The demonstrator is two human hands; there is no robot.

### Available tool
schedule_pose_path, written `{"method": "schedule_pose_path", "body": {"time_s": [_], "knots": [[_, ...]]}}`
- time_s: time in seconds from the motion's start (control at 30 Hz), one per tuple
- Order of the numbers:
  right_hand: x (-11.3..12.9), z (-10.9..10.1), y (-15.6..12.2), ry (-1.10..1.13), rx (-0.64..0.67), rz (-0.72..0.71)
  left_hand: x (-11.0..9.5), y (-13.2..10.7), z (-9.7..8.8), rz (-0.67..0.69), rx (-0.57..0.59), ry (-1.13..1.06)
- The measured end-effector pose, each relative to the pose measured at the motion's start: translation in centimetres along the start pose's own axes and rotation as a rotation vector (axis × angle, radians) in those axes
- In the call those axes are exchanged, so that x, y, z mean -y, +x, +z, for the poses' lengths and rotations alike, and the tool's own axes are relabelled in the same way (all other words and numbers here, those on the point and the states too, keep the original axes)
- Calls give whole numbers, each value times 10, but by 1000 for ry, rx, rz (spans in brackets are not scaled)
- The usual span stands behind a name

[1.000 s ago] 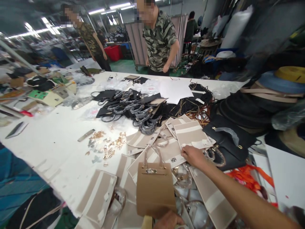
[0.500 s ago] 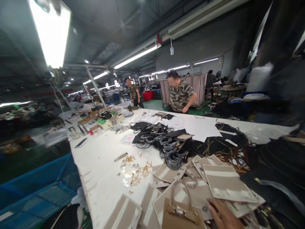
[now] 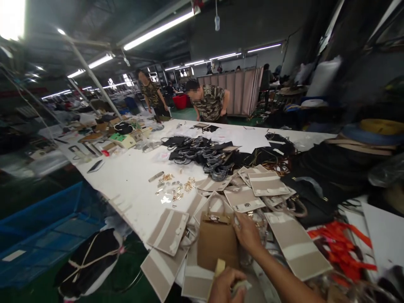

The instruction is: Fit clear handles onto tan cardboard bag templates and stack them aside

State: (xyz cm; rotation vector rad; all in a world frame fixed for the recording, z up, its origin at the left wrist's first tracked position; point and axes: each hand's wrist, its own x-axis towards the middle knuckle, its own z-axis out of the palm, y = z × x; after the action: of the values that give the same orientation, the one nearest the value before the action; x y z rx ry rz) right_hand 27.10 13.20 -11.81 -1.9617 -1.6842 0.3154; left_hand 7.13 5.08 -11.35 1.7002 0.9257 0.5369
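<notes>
A small tan handbag (image 3: 217, 243) with a curved handle and gold clasp lies on the white table (image 3: 135, 185) in front of me. My right hand (image 3: 248, 232) rests on the bag's right edge, fingers closed against it. My left hand (image 3: 225, 286), at the bottom edge, is curled round a pale yellow piece (image 3: 219, 267) just below the bag. Beige panels with white stripes (image 3: 168, 230) lie scattered around the bag.
Gold metal fittings (image 3: 172, 189) lie loose on the table. Behind them is a heap of black handles and panels (image 3: 205, 153). Black bags (image 3: 318, 176) and orange straps (image 3: 341, 240) pile up on the right. Two people in camouflage shirts (image 3: 208, 103) stand at the far side. A blue bin (image 3: 41, 227) sits below left.
The view swung up toward the ceiling and came back down. My right hand moved from the beige panels at the right onto the tan bag's edge. The person opposite has bent over the table.
</notes>
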Motion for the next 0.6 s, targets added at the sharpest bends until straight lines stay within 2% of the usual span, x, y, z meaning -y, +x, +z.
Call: {"method": "schedule_pose_path", "body": {"time_s": [0.07, 0.2, 0.3, 0.37, 0.4, 0.47, 0.53, 0.6], "knots": [[6, -1, -6, -72, 22, -7, -5, -5, -6, -32, -25, 5], [4, -9, -22, -95, 108, -5, -30, -13, -18, -127, -79, -54], [4, -25, -36, 81, 57, 16, -47, -10, -26, -218, -159, -157], [13, -41, -44, 269, 53, 62, -52, -5, -30, -234, -220, -178], [20, -51, -48, 369, 99, 88, -52, -2, -31, -231, -243, -160], [39, -71, -56, 530, 273, 120, -50, 5, -33, -227, -267, -103], [54, -85, -62, 592, 449, 115, -42, 11, -34, -225, -263, -55], [61, -91, -65, 595, 542, 86, -30, 17, -34, -218, -235, -33]]}}
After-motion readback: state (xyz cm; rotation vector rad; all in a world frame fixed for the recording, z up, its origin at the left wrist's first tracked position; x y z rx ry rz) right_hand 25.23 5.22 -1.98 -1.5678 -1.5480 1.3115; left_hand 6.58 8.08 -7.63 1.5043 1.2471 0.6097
